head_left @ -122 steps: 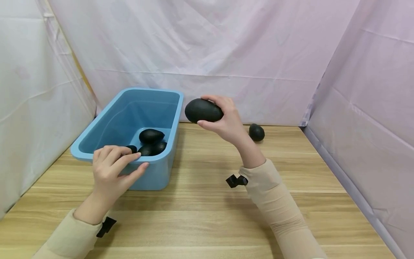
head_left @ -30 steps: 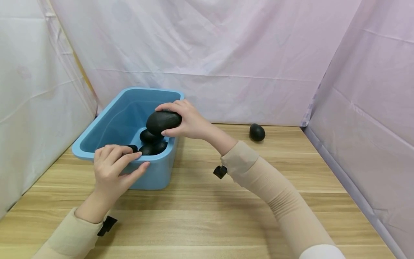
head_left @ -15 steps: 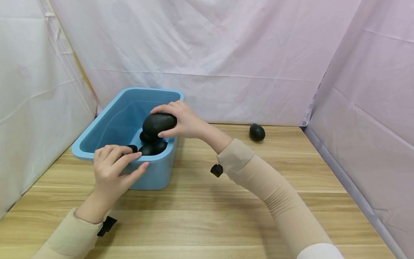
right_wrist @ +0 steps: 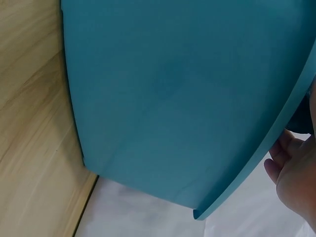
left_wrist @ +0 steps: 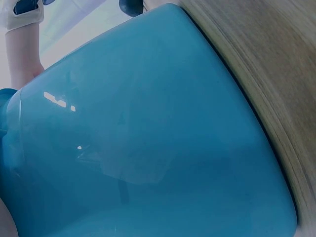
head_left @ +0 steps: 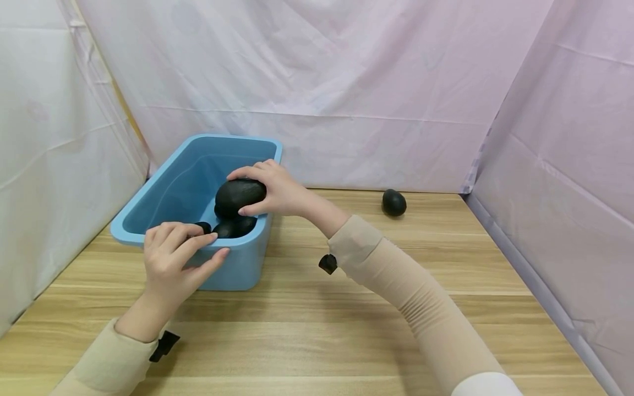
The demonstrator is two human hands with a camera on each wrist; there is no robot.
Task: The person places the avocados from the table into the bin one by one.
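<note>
**Dark stone going into the blue tub**

The right hand [head_left: 277, 190] is gripping a large dark stone [head_left: 240, 194], fingers curled over its top and thumb beneath, holding it just inside the right wall of the blue tub [head_left: 163, 187], above other dark stones [head_left: 233, 226] lying at the near end of the tub. The left hand [head_left: 173, 258] is resting on the tub's near rim, fingers bent over the edge and thumb pressing the outer wall. Another dark stone [head_left: 393, 202] is sitting on the wooden table [head_left: 346, 330], far right, well apart.
</note>
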